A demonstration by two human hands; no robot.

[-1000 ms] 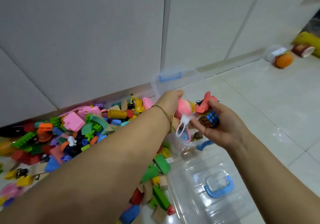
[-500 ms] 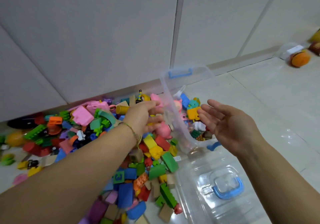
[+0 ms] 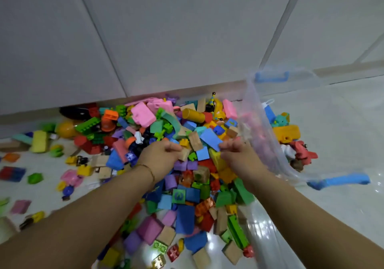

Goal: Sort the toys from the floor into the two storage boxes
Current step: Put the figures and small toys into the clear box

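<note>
Lowered into toys (image 3: 184, 219), left hand (image 3: 160, 157), right hand (image 3: 239, 155), curled, grip unclear, block (image 3: 178, 196) marked 3

single head cam, fwd + down, close over toy pile (image 3: 193, 196) by wall (image 3: 166, 40)

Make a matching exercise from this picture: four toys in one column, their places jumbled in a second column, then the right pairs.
Things
1. black disc
2. green number tile
3. yellow brick
4. light blue block

Places
A. between the left hand and the right hand
B. against the wall, at the far left edge of the toy pile
C. inside the clear storage box
D. in the pile's near part, nearest the camera of the four

Pairs: 1-B, 2-D, 3-C, 4-A
</note>
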